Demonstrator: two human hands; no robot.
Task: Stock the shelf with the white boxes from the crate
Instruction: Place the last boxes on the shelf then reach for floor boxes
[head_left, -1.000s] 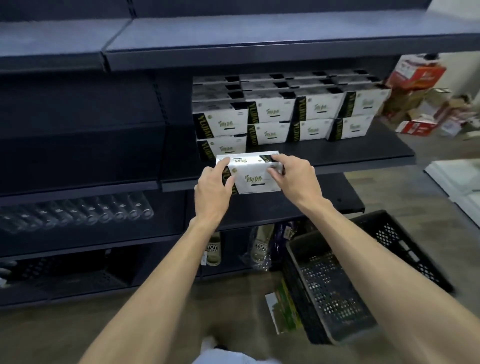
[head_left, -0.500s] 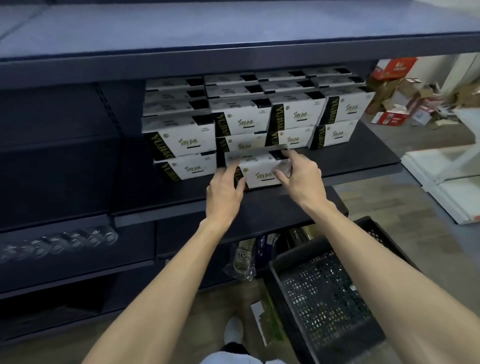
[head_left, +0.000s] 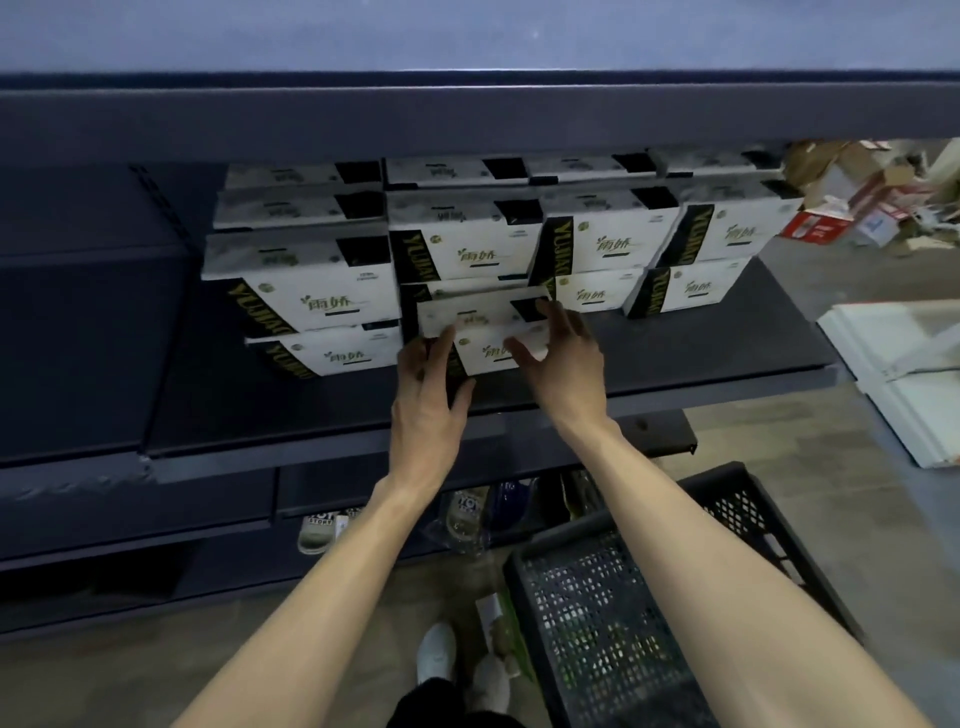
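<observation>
A white box with a black-and-gold end sits on the dark shelf, in front of the second stack from the left. My left hand holds its left end, thumb under the front edge. My right hand holds its right side, fingers over the top and thumb on the front face. Stacked white boxes of the same kind fill the back of the shelf in several columns, two layers high. The black mesh crate stands on the floor below my right arm; no white box shows in it.
The upper shelf's edge runs close overhead. Packaged slippers lie on a lower shelf. Torn cardboard boxes are piled at the far right, and white panels lie on the floor. The shelf left of the stacks is bare.
Both hands carried the white box up and forward from in front of the shelf edge onto the shelf, against the stacks. The camera has moved closer and tilted down.
</observation>
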